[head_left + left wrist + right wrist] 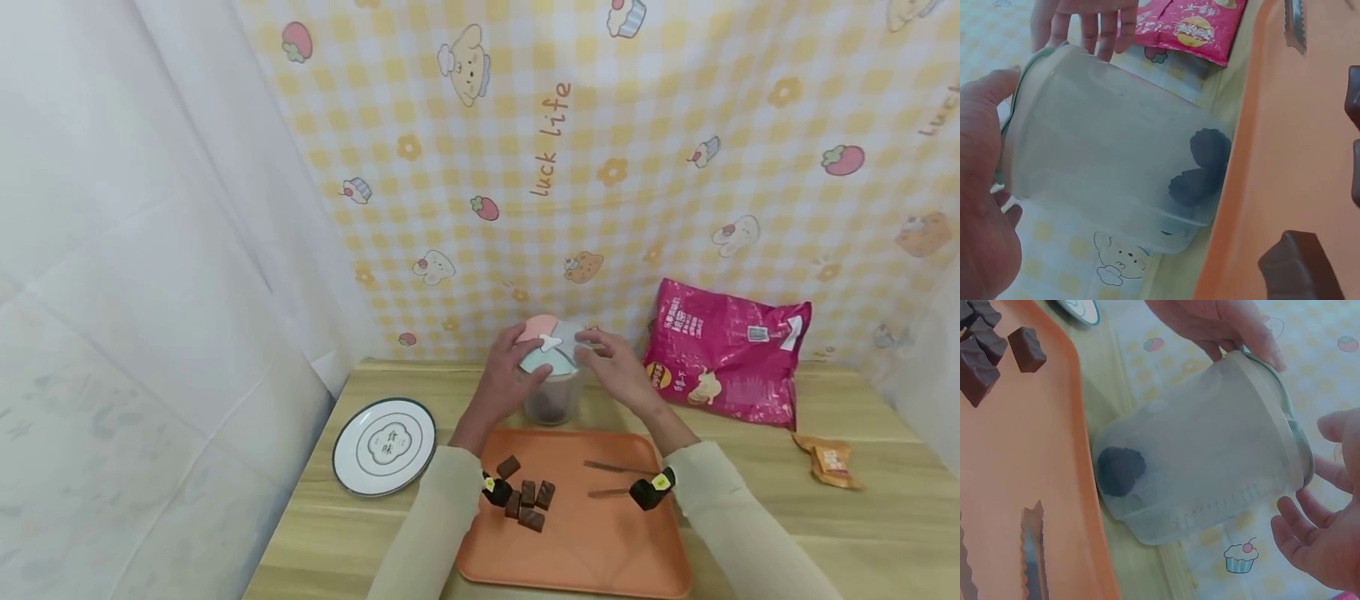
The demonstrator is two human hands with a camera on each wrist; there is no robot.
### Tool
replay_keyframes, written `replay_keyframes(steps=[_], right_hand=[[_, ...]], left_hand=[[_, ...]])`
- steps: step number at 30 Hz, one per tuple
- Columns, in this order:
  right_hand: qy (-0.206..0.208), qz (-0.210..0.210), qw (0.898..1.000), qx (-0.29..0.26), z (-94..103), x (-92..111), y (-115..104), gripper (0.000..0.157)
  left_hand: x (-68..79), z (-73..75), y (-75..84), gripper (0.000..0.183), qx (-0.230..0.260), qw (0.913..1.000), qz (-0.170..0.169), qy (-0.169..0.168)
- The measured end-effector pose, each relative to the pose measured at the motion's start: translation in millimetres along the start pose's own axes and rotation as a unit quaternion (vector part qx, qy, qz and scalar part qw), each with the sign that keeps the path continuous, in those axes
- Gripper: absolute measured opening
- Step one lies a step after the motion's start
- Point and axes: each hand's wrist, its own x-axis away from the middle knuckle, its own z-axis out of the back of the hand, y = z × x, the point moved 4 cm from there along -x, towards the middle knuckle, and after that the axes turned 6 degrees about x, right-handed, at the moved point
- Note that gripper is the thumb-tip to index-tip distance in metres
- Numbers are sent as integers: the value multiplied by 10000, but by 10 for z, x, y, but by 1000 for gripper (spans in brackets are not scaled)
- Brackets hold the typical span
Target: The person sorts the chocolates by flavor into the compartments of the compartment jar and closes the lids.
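A translucent plastic canister (551, 400) stands upright behind the orange tray. Its lid (538, 329) is pink, pale blue and mint, with a white piece in the middle. Dark rounded lumps (1200, 181) show through the wall at the bottom. My left hand (502, 375) holds the lid's left edge, thumb and fingers about the rim. At the opposite side, my right hand (621, 371) has loosely bent fingers right at the lid's edge, the thumb apart from it in the right wrist view.
Several chocolate pieces (528, 493) and brown wrapper strips (609, 492) lie on the orange tray (570, 554). A white plate (348, 454) sits left. To the right are a magenta snack bag (731, 350), leaning on the patterned cloth, and a small orange packet (832, 463).
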Motion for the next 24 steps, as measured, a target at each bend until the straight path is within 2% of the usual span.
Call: replay_keyframes(steps=[4, 8, 11, 16, 20, 24], right_hand=[[33, -212, 9997, -109, 42, 3, 40, 45], [72, -461, 9989, -77, 59, 22, 76, 46], [109, -569, 9982, -150, 58, 31, 106, 45], [245, -657, 9968, -392, 72, 32, 153, 41], [296, -679, 9958, -538, 86, 33, 141, 41], [245, -727, 9954, -581, 93, 21, 119, 40]], left_hand=[[-14, 32, 50, 35, 16, 9986, -525, 29], [-18, 42, 82, 29, -219, 9950, -976, -14], [-10, 44, 105, 30, -221, 9932, -1143, -84], [18, 18, 83, 31, -46, 9958, -905, -141], [24, -4, 56, 37, 45, 9968, -796, -33], [22, 2, 36, 35, 211, 9975, -664, 79]])
